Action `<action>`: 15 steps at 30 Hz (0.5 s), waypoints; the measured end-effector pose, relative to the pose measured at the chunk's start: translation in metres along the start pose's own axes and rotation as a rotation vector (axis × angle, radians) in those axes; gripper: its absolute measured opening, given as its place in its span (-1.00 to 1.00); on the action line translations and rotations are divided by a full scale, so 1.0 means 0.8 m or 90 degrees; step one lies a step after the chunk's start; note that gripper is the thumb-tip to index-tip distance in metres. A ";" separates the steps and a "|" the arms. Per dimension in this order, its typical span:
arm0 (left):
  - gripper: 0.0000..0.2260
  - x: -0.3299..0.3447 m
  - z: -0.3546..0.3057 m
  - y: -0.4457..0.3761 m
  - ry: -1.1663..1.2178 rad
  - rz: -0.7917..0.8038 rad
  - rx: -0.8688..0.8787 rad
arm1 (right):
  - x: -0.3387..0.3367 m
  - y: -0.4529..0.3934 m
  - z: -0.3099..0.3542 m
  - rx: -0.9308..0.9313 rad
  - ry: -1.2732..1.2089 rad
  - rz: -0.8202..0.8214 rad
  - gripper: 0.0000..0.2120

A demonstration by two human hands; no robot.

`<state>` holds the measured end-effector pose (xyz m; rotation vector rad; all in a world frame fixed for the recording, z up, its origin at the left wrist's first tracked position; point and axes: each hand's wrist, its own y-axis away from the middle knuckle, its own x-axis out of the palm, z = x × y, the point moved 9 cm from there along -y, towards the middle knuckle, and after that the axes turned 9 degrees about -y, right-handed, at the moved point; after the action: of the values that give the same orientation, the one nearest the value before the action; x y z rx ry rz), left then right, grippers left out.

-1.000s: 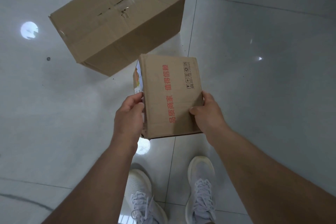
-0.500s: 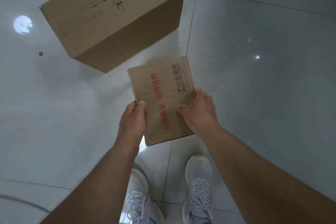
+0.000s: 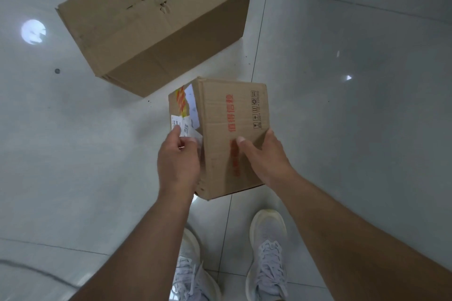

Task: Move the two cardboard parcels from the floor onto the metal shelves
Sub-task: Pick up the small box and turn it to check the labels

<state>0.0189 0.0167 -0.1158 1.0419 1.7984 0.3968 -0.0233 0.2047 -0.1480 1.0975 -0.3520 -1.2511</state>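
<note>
A small cardboard parcel point(image 3: 227, 115) with red print and a torn white label is held above the floor, in front of my feet. My left hand point(image 3: 177, 161) grips its left, labelled side. My right hand point(image 3: 263, 156) presses on its top face and right edge. A larger cardboard parcel point(image 3: 156, 24), sealed with clear tape, lies on the floor just beyond it, to the upper left. The metal shelves are out of view.
Glossy pale floor tiles point(image 3: 342, 129) with thin grout lines fill the view. My two white sneakers point(image 3: 267, 252) stand directly below the held parcel. A round light reflection point(image 3: 33, 32) shines on the floor at the left.
The small parcel has been turned in my hands, so its labelled left side now shows. My left hand shifted onto that side. The large parcel has not moved.
</note>
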 end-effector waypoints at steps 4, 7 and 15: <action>-0.55 0.012 -0.003 0.001 -0.035 0.007 0.030 | -0.002 0.005 0.010 -0.013 0.069 -0.016 0.10; -0.17 0.016 0.009 0.003 -0.082 0.026 -0.015 | -0.005 0.006 0.019 -0.048 0.060 -0.008 0.12; -0.47 0.040 0.032 0.000 0.007 0.144 -0.092 | -0.026 0.001 0.020 -0.064 -0.063 -0.051 -0.34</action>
<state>0.0366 0.0373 -0.1466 1.1459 1.6394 0.6610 -0.0421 0.2154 -0.1326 0.9735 -0.3184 -1.3826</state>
